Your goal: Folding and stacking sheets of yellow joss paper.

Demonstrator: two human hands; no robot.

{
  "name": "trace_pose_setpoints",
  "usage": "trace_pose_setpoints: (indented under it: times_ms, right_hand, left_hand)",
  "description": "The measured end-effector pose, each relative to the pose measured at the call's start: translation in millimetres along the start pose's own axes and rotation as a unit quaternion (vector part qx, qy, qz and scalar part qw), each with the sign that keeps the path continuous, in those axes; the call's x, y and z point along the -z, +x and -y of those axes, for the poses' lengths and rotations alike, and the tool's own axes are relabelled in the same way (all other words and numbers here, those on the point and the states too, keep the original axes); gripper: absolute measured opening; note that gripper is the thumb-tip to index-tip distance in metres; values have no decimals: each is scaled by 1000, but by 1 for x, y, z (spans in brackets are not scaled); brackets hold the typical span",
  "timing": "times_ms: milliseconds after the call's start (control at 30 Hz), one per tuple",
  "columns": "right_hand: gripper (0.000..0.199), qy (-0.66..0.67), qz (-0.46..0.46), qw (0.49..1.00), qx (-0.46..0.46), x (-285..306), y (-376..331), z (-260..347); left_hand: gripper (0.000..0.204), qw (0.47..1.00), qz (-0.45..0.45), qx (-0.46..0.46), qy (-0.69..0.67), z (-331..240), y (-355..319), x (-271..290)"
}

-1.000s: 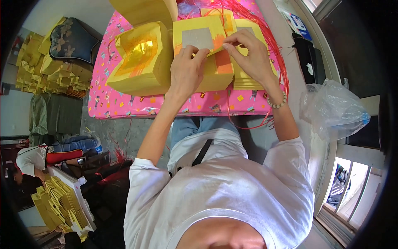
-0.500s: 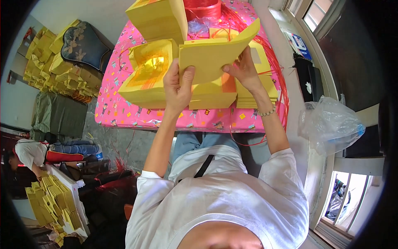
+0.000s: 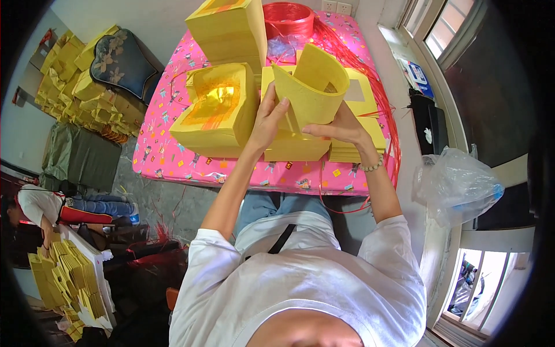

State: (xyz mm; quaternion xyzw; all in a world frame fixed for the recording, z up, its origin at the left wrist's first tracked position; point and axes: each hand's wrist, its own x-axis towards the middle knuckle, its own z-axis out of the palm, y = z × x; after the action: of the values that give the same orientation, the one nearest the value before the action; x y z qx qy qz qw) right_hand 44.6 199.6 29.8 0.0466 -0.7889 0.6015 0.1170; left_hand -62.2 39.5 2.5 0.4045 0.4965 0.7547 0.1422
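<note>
Both hands up over the pink counter [image 3: 173,162], left hand [image 3: 267,118] and right hand [image 3: 338,124] pinching the curled yellow paper sheaf [image 3: 309,87] — best to keep edges aligned, curl even

Support surface: table with pink patterned cloth [image 3: 173,162]. At 12 o'clock, red string coil [image 3: 287,17]. At 9 o'clock, yellow paper stack with gold foil [image 3: 215,113]. At 3 o'clock, flat yellow paper stack [image 3: 361,124], loose red strings [image 3: 388,115] alongside.
</note>
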Motion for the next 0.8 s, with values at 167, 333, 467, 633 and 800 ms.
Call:
trace_pose_setpoints:
  times_ms: [167, 333, 467, 633, 800]
  right_hand:
    - [80, -2, 32, 999, -23, 3, 2, -5]
    - [81, 36, -7, 999, -9, -7, 1, -9]
    - [75, -96, -117, 986, 72, -6, 3, -9]
    - [61, -112, -111, 984, 80, -7, 0, -25]
    - [54, -84, -84, 991, 63, -8, -1, -25]
  left_hand:
    - [38, 999, 39, -11, -14, 5, 3, 1]
    - [29, 998, -28, -8, -59, 12, 2, 2]
    - [24, 996, -70, -28, -48, 9, 6, 0]
    - [26, 998, -41, -40, -6, 14, 3, -2]
    - [24, 998, -43, -41, 27, 15, 4, -4]
